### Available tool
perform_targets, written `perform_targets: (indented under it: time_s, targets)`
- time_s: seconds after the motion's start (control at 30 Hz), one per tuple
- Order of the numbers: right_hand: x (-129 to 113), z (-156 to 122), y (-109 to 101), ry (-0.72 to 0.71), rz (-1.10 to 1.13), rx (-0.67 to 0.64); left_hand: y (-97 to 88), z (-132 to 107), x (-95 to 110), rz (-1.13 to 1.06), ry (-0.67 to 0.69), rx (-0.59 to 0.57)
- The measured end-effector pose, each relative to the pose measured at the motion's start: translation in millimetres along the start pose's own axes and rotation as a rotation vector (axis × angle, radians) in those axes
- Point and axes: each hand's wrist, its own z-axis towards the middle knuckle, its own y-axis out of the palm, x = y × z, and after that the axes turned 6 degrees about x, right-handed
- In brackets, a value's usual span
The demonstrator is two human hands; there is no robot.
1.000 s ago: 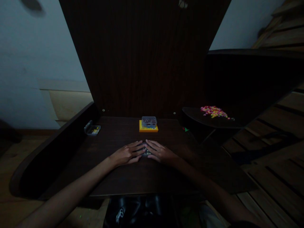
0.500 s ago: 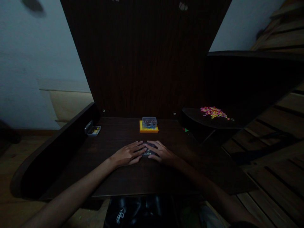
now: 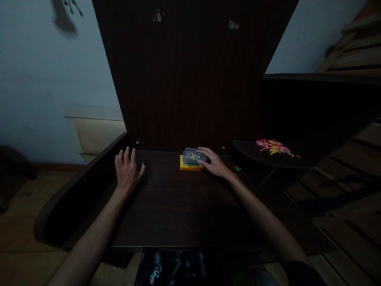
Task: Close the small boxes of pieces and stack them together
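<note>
My right hand (image 3: 212,161) grips a small clear plastic box (image 3: 192,155) with pale bits inside, its thumb and fingers round the box's right end. This box is at the top of a stack of clear boxes on a yellow box (image 3: 190,168) near the back of the dark desk (image 3: 166,210). Whether it rests fully on the stack, I cannot tell. Over the desk's left side, my left hand (image 3: 127,169) is open with fingers spread, holding nothing. It hides the spot where a small open clear box with yellow bits stood.
A heap of pink, yellow and orange beads (image 3: 274,147) lies on the curved side shelf (image 3: 247,149) at right. Beneath that shelf is a small green piece (image 3: 237,168). A raised side panel (image 3: 80,190) bounds the desk on the left, and a tall back panel (image 3: 184,87) rises behind.
My right hand has carried the clear box from the desk's middle back to the stack. My left hand has let go of it and moved left, over the open box's spot.
</note>
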Motion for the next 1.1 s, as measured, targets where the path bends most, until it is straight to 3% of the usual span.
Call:
perform_targets:
  time_s: [0.17, 0.37, 0.77, 0.97, 1.1]
  targets:
    - [25.0, 22.5, 9.0, -0.054, 0.028, -0.009, -4.4, 1.3, -6.4, 0.279, -0.134, -0.143]
    - [44.4, 30.6, 19.3, -0.053, 0.026, -0.038, -4.2, 3.5, -8.4, 0.410, -0.160, -0.240]
    - [62.4, 29.1, 23.2, -0.021, -0.011, -0.095, 2.2, 3.2, -27.7, 0.360, -0.187, -0.278]
    - [58.8, 30.0, 20.3, -0.011, -0.064, -0.107, 5.0, 0.2, -30.5, 0.278, -0.267, -0.304]
    - [49.1, 25.8, 11.9, 0.010, -0.076, -0.056, 11.2, -3.0, -40.9, 0.193, -0.251, -0.277]
